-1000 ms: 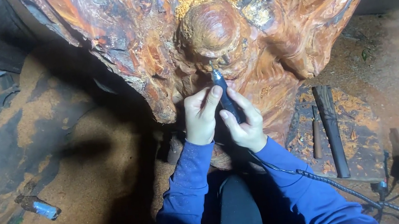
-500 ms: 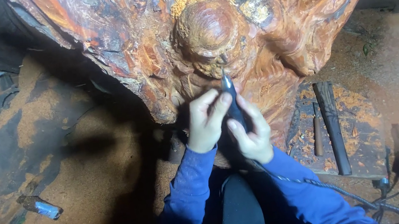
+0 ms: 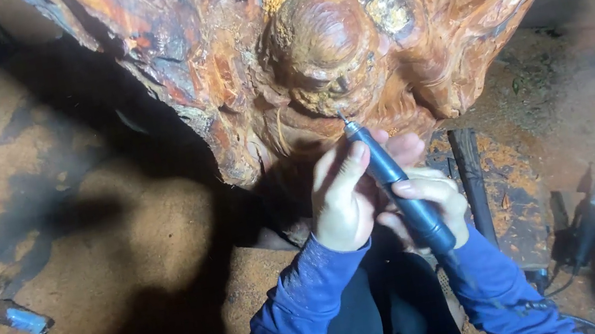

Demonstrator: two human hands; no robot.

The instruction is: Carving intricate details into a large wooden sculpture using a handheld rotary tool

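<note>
Rotary tool [image 3: 397, 186] gripped in both hands, left [image 3: 342, 200] and right [image 3: 429, 205]; tip touching carved wood [image 3: 327, 57].

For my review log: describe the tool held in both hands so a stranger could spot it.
Start at the big reddish carved wood block, then drop to its rounded knob. Just below, the left hand and right hand hold a slim dark pen-shaped rotary tool, tip at the wood, unlike tools lying on the ground.
</note>
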